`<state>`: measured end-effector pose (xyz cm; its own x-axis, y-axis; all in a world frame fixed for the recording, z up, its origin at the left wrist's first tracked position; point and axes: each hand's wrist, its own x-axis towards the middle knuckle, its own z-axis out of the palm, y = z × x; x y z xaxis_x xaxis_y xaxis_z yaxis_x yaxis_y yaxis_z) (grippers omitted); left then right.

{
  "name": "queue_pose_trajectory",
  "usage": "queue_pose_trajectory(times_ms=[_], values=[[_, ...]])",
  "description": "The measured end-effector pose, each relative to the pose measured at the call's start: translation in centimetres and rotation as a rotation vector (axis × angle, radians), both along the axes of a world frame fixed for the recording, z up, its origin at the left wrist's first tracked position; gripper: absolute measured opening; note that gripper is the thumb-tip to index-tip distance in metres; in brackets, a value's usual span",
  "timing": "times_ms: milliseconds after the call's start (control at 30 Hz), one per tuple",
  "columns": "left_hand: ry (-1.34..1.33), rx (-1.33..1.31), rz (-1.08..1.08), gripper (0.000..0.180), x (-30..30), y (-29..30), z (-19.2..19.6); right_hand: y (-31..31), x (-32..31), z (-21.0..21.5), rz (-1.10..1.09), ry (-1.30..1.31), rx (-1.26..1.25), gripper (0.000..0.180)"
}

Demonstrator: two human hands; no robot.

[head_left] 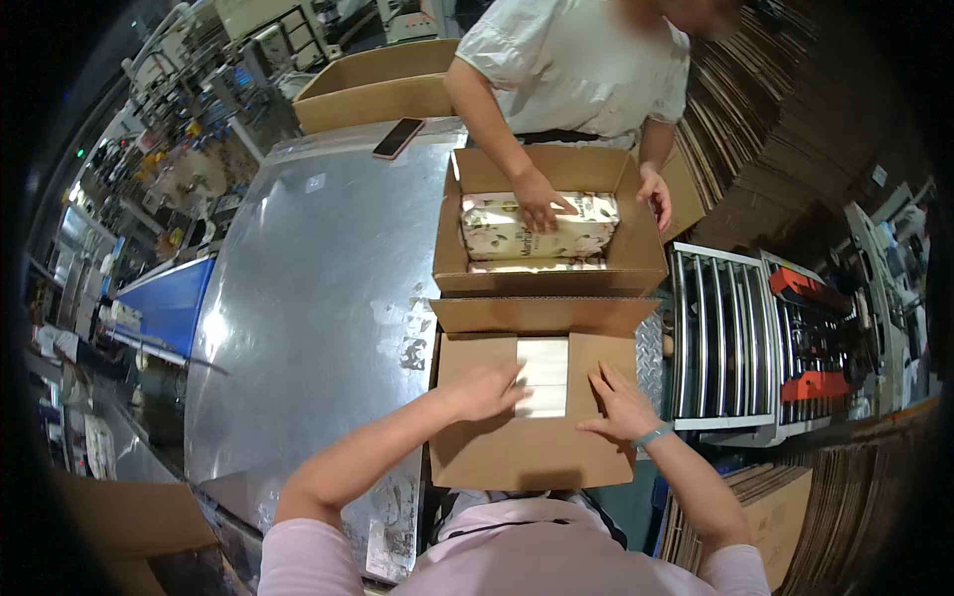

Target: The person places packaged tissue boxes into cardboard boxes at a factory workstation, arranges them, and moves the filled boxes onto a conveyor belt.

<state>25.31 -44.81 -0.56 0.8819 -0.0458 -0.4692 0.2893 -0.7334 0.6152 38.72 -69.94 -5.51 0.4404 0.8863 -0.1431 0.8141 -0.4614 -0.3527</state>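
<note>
Shows at far left a blue chute (164,308) beside the left edge of a metal surface (308,328). Has an open carton (383,107) at the surface's far edge and, by the far right corner, a dark-screened phone (398,138). Along the right edge, rests left hand (487,391) on the left flap (467,358) of a near carton (527,452), reaching past the flap's inner edge over white contents (543,377); cannot tell left grip as clenched or released. Just beyond, has a far carton (547,285) with a floral pack (487,233) under a co-worker's hand (542,204). Lays right hand (618,405) on the near carton's right flap (588,356), with fingers spread and grip released. Farther right, shows a roller conveyor (717,338), red parts (820,385) beyond and stacked cardboard (780,517) nearer.
</note>
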Motion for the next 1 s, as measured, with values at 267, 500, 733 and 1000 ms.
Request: queue_pose_trajectory(times_ms=[267, 500, 733, 1000], values=[[-0.661, 0.340, 0.128, 0.046, -5.1, -1.6, -4.3, -3.3, -3.0, -6.7, -1.042, 0.214, 0.661, 0.032], [-0.609, 0.500, 0.111, 0.035, -7.2, -0.5, -7.4, -3.4, -1.5, -5.0, -1.083, 0.082, 0.332, 0.040], [-0.324, -0.134, 1.096, 0.060, -7.4, -6.0, -12.3, -5.4, 4.1, -2.9, -0.851, 0.284, 0.374, 0.032], [-0.302, -0.451, 1.231, 0.062, 14.1, -29.5, -13.7, -22.0, 28.9, 5.1, -0.769, -0.011, 0.340, 0.030]])
